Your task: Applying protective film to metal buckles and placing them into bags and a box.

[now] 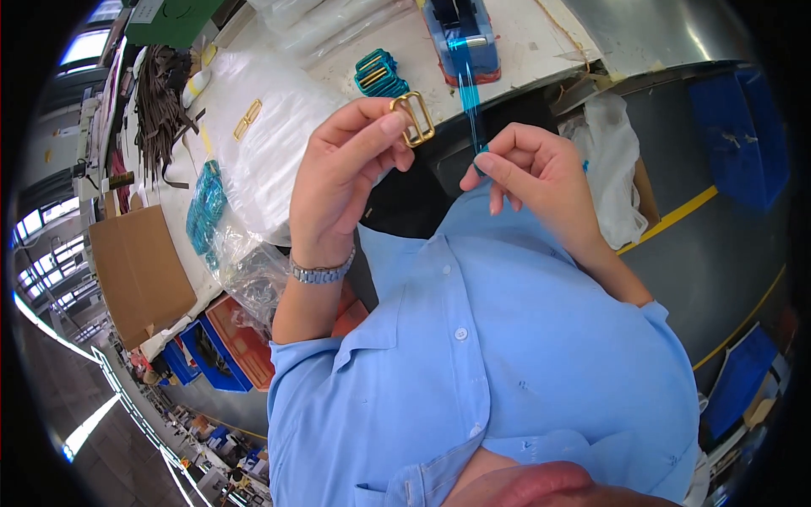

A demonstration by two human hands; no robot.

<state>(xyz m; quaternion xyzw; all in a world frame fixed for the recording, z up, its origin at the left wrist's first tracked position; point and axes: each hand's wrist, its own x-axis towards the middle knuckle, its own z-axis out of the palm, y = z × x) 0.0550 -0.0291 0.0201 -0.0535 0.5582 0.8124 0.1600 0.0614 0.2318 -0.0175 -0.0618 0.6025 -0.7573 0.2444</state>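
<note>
Buckle (415, 119) juts from left hand grip (351, 159); blue tape (470, 106) in right hand (538, 169).

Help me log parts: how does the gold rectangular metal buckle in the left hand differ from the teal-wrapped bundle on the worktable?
The gold rectangular metal buckle is bare; the teal-wrapped bundle is mostly covered. The left hand holds the buckle up; the bundle lies on the white worktable. The buckle is a slim open frame; the bundle looks thicker. Both show gold.
</note>
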